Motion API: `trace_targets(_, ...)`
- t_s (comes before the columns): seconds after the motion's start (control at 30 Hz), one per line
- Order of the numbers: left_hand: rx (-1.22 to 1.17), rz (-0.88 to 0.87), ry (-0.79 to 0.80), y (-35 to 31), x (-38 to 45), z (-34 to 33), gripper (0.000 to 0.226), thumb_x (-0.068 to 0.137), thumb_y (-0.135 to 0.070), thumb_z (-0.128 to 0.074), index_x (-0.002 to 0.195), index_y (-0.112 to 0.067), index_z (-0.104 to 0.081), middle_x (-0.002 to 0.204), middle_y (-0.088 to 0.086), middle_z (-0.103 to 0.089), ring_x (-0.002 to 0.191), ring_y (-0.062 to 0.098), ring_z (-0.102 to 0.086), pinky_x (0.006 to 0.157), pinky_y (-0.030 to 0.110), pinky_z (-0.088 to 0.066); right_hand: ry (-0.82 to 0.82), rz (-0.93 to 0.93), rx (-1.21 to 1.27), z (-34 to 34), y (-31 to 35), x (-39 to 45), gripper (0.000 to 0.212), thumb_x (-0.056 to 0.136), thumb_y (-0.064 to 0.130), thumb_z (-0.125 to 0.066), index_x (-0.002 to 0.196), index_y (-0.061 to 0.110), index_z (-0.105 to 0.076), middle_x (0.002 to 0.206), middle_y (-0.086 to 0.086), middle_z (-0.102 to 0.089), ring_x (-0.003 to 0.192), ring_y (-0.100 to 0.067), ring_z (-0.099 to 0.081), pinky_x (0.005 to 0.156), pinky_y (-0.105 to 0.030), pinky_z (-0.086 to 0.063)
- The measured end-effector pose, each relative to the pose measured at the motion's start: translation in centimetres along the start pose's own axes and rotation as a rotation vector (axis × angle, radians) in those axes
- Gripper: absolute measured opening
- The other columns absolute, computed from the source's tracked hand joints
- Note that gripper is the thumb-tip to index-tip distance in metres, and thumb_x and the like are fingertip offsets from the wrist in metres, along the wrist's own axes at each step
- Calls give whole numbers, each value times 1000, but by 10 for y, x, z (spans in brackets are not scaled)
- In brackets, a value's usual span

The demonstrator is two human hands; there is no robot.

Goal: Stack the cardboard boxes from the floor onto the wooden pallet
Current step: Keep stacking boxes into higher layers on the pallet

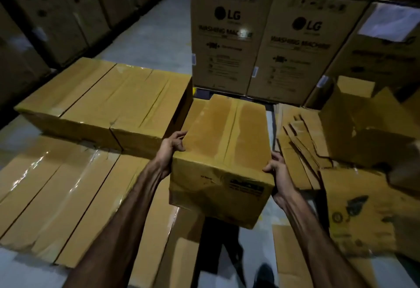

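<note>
Dim warehouse floor (145,35) runs between walls of tall cartons, and the low layer of taped boxes on the left (56,187) reads as the stack being built, laid side by side with their long edges touching so the next tier has a flat bed; the pallet itself I cannot make out beneath them. Behind that layer a second tier (106,97) already sits one box higher, which suggests the stack is part way up. Next comes the left hand (173,143), its grip curled over the upper left edge of the carried cardboard box (223,149), thumb on top and fingers down the side. That box hangs in the air between both arms, long axis pointing away, held at opposite sides so its weight is shared and it stays level. The right hand (276,169) clasps the near right corner, set nearer the body than the left, probably to steady the end closest to the person. Farther right lie flattened cardboard sheets (297,142) and an open empty carton (363,124), with LG washing machine cartons (261,44) standing behind.
</note>
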State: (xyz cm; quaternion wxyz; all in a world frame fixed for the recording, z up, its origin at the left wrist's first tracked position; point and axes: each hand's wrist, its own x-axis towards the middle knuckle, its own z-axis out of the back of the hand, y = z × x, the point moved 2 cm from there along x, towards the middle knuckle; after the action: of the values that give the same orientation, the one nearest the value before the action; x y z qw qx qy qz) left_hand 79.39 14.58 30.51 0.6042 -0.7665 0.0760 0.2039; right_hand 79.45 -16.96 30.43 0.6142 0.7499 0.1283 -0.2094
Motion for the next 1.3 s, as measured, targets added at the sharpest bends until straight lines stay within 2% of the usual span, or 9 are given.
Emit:
trace_targets(0.23,60,38,-132,9,70,-27,75,75,14,-34,145,-5,-53,145,12,-61,128,29,-59,103,47,-48,54,-158,-125,19,17,131,40,97,32,-70,135,28,-56,131,3,-64,120,-24,-64,99,-60,-47)
trace_targets(0.37,125,40,-169,5,105,-55,82,61,12,-42,138,-10,-59,142,7,-64,130,23,-60,101,50,-50,143,-263,-131,33,32,198,80,76,68,-78,142,28,-62,145,3,-61,133,-30,-57,109,-66,-46)
trace_targets(0.47,167,63,-238,7,120,-66,81,62,14,-41,135,-13,-62,140,11,-67,124,24,-65,83,36,-57,213,-343,-151,25,51,214,38,97,53,-70,118,21,-68,120,1,-66,108,-25,-65,100,-56,-52)
trace_targets(0.57,132,58,-315,4,136,-59,74,70,18,-36,132,-13,-65,135,36,-60,124,52,-57,64,26,-57,259,-365,-175,15,55,239,22,106,39,-62,90,25,-63,91,5,-63,84,-19,-62,76,-43,-54)
trace_targets(0.77,71,53,-371,-4,175,-40,81,49,11,-46,125,-6,-66,131,18,-71,116,56,-51,43,26,-46,285,-297,-272,-18,61,285,25,101,36,-69,103,12,-77,104,-8,-79,94,-30,-74,77,-53,-63)
trace_targets(0.87,115,61,-397,-6,207,-39,70,66,20,-42,124,-8,-67,129,23,-70,108,55,-53,42,26,-45,280,-328,-262,-30,64,311,18,101,30,-69,100,14,-78,97,-6,-81,89,-29,-76,68,-41,-61)
trace_targets(1.03,171,104,-374,-16,272,-10,56,91,20,-38,110,-20,-73,103,7,-74,83,34,-56,40,26,-40,253,-337,-306,-63,58,359,20,99,31,-73,107,13,-77,110,-8,-79,105,-35,-71,92,-65,-57)
trace_targets(1.13,209,148,-333,-24,307,10,61,87,19,-41,99,-29,-77,98,7,-65,80,20,-53,42,28,-38,231,-314,-350,-83,45,388,10,100,21,-71,92,15,-70,106,-11,-78,105,-35,-71,89,-57,-56)
trace_targets(1.3,233,191,-349,-26,347,36,47,95,15,-44,107,-20,-72,101,17,-66,78,30,-58,40,25,-33,202,-384,-402,-109,18,425,16,95,20,-74,98,13,-60,112,-15,-72,109,-38,-66,92,-57,-53)
